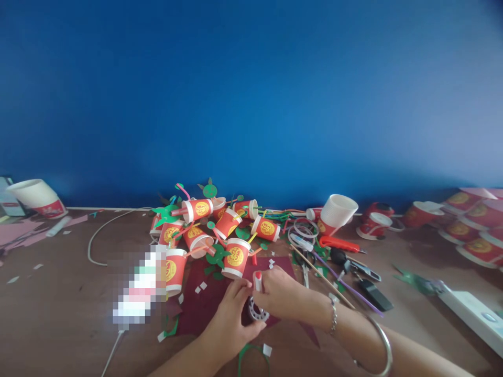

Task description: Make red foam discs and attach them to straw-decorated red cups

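Observation:
My left hand (231, 317) curves its thumb and fingers around a small grey-white ring with holes (258, 312), low over the dark red sheet (196, 303). My right hand (277, 290) is closed around a small white stick-like piece with a red end (258, 281), just above the ring. The lower part of that piece is hidden by my fingers. Directly beyond my hands stands a red paper cup with a gold emblem (236, 256).
Several decorated cups with green paper cutouts lie piled behind. To the right are scissors (305, 264), a red cutter (340, 243), a wooden stick (322, 275), a black key fob (375, 295) and a stack of white cups (338, 212). A pixelated bright device (137, 290) lies left.

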Demonstrator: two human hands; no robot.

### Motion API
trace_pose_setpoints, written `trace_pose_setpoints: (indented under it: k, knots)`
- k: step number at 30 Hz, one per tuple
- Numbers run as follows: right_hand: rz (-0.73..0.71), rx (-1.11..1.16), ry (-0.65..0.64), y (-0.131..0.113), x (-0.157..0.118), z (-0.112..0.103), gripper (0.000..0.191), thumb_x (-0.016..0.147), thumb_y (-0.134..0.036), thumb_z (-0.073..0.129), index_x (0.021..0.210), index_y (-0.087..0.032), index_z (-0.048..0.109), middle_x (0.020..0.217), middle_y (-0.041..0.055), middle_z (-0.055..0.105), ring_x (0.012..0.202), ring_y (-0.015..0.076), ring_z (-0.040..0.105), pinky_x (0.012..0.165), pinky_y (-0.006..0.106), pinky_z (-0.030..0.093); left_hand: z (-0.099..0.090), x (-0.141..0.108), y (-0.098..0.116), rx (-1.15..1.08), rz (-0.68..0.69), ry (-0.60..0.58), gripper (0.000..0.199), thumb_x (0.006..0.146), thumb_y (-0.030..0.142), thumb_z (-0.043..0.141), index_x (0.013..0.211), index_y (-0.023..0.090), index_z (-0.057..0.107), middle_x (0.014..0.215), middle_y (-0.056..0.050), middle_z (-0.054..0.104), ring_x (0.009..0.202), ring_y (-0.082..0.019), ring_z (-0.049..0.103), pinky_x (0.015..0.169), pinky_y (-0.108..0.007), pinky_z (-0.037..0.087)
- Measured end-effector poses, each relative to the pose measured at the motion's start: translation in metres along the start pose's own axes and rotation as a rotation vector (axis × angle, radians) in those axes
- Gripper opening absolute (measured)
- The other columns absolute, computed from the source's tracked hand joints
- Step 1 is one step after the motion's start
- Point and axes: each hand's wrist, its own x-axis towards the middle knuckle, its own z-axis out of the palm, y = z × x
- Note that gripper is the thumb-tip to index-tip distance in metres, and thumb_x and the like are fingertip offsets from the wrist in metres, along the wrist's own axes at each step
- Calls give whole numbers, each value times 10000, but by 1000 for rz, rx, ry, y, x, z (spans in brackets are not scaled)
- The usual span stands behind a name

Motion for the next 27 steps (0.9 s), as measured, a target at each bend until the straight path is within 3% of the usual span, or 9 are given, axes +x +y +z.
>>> trace_pose_setpoints:
  k: [3,6,9,12,16,21,24,27]
  knots:
    - [-188,-244,-41,-13,-1,-3,169,671,-89,538,525,-173,533,554,43,586,550,156,506,670,341,365,1,-1,-1,-14,70,19,480,663,88,675,1104,232,550,1121,-78,555,1096,-250,518,973,-389,429]
    - [-263,-430,-64,-22,-9,-2,140,730,-92,508,660,-160,609,647,74,633,622,190,549,705,364,362,2,-2,-5,-20,121,39,482,659,50,648,1092,228,534,1079,-70,553,1057,-233,529,933,-365,454]
    - [-262,-472,-38,-20,-21,4,110,757,-135,516,778,-156,623,725,79,649,667,199,552,706,363,351,5,-3,-10,-10,147,55,491,603,-11,616,1031,215,533,1063,-70,546,1035,-232,531,910,-357,463]
    - [-308,-443,-31,-7,-34,10,52,763,-193,549,759,-175,597,753,63,643,685,195,535,659,335,334,6,-3,-11,-16,121,57,479,589,-19,593,1005,210,541,1082,-73,535,1057,-233,518,929,-353,446]
    - [-341,-251,4,7,-48,10,103,845,-191,489,795,-194,579,804,42,627,747,178,526,705,317,353,2,-1,-5,-58,34,-7,388,637,69,655,987,211,567,1104,-70,529,1075,-235,512,956,-349,424]
    - [-267,89,-1,15,-48,4,159,902,-215,439,862,-215,593,861,36,618,808,167,547,778,318,392,-1,-1,-2,-69,-20,-19,361,661,181,726,995,203,591,1130,-75,529,1084,-244,515,959,-351,422]
    - [-198,300,7,21,-41,4,175,892,-276,474,824,-202,618,826,42,629,777,176,561,756,318,416,-1,-2,-3,-56,-15,-17,384,640,141,725,998,200,597,1139,-72,534,1092,-240,516,965,-335,418]
    - [-30,636,11,30,-34,8,242,858,-379,528,769,-180,634,725,35,624,690,176,561,653,293,424,-2,-3,-2,-43,-27,-14,416,626,111,718,1014,198,597,1175,-77,527,1121,-245,506,992,-335,399]
